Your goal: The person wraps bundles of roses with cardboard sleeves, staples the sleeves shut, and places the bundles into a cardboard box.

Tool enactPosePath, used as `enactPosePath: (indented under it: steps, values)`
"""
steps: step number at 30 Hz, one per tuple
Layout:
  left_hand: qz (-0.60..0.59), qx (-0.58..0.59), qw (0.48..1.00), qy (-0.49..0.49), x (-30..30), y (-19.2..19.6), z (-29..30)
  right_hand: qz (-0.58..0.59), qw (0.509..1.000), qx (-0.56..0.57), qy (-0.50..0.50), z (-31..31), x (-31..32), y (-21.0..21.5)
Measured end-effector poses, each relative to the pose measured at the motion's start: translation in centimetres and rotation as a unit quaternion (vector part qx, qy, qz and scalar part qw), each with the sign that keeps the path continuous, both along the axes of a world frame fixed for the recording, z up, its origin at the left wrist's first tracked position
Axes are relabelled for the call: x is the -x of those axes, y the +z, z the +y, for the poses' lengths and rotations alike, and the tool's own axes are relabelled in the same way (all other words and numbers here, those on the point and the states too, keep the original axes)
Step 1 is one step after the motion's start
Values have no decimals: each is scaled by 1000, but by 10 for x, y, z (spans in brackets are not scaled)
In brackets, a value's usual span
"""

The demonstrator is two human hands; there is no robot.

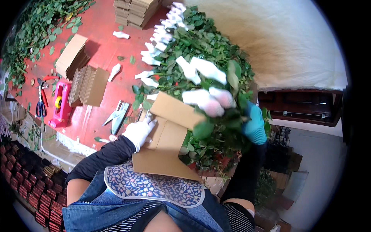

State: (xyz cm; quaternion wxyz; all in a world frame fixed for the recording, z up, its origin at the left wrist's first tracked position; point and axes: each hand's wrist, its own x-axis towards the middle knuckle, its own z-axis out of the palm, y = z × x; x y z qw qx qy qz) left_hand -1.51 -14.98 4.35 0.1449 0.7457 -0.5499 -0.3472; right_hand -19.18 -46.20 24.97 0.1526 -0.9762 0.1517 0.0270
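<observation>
My left hand (138, 133), in a white glove, grips the left edge of a creased brown cardboard sheet (164, 135). The sheet lies folded open against the table's front edge, one flap raised at its far side. My right hand (255, 125), in a teal glove and blurred, is closed around the leafy stems of some roses (210, 101). White sleeves cover their heads, which point left above the cardboard; pink shows through a few. Leaves hide part of the right fingers. Beneath and beyond lies a big pile of sleeved, leafy roses (208, 42).
On the red table (104, 50) stand folded cardboard stacks (89, 85), a pink tape dispenser (62, 102), red-handled pruners (44, 96), blue-handled scissors (41, 106) and a grey stapler-like tool (119, 116). Loose white sleeves (114, 72) lie about. Leaves (38, 27) heap at far left.
</observation>
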Motion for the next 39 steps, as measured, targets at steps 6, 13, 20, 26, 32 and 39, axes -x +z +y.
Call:
enactPosePath:
  steps: [6,13,20,26,32,39]
  values:
    - [117,97,988,25,1,-54,18,203,953,-215,71,83,31,-70]
    - [226,131,965,36,-30,-38,20,340,904,-230,121,91,109,-215]
    - [210,135,967,-52,-27,-12,16,351,904,-241,43,103,70,-168]
    - [232,144,954,-123,-22,-24,17,363,897,-245,55,97,65,-169]
    - [171,165,966,-104,-14,-29,17,178,903,-373,-117,70,67,-105]
    - [114,158,977,-85,-7,-35,31,257,960,-108,-3,95,23,-48]
